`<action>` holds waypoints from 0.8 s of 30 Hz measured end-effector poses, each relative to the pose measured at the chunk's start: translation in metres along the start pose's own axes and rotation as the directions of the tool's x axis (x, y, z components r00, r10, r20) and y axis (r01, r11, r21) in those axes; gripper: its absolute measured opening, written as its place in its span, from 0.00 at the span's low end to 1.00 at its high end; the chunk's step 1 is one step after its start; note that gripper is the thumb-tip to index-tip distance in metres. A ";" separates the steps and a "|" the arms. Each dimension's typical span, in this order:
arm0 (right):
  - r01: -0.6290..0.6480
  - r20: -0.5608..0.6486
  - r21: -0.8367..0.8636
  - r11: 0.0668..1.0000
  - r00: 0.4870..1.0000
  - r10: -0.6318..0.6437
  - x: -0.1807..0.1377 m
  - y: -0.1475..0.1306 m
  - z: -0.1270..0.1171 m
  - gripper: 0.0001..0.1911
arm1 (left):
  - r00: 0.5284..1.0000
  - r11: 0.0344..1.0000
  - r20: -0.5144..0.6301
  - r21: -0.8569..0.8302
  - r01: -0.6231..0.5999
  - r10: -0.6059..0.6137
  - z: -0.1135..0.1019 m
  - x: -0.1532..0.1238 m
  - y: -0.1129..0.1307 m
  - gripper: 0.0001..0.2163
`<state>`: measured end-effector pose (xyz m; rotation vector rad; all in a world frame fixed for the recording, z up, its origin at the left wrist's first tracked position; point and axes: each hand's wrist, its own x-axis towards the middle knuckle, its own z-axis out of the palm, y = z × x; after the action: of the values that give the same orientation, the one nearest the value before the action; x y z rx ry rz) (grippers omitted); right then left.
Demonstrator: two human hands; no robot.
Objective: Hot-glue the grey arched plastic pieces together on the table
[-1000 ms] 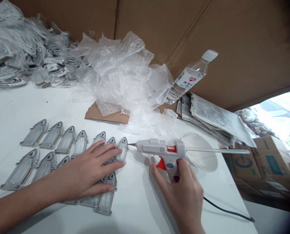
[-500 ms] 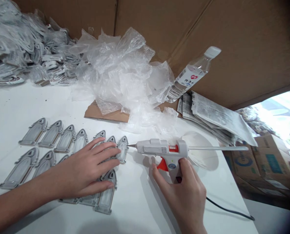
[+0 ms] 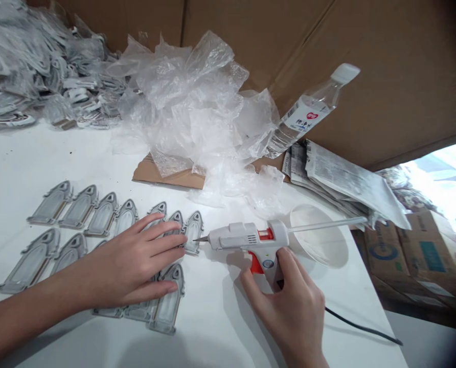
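1. Along the far left, a heap of bagged grey arched pieces (image 3: 32, 66) sits on a white table (image 3: 17, 153).
2. Nearer, flat grey arch-shaped pieces (image 3: 51, 203) lie in rows; the left hand (image 3: 132, 258) rests on them, palm down, fingers spread, gripping nothing.
3. Just right of it, a white-and-red hot glue gun (image 3: 247, 239) lies crosswise, nozzle pointing left, nearly touching the rightmost grey piece, with nothing between. The right hand (image 3: 289, 312), the nearer one, wraps closely around its handle.
4. Behind stand crumpled clear plastic film (image 3: 189, 107), a clear water bottle (image 3: 308, 112) and folded newspapers (image 3: 346, 179); a black cord (image 3: 362, 327) trails away at lower right.
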<state>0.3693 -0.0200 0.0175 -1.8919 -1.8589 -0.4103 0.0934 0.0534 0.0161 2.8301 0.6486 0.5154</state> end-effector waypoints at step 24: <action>0.034 0.041 0.010 0.999 0.999 -0.034 0.000 0.002 0.001 0.11 | 1.000 1.000 0.014 0.023 -0.010 0.009 0.000 0.000 0.000 0.16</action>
<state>0.3707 -0.0197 0.0161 -1.8783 -1.9183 -0.3755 0.0932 0.0538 0.0158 2.8572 0.6430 0.4922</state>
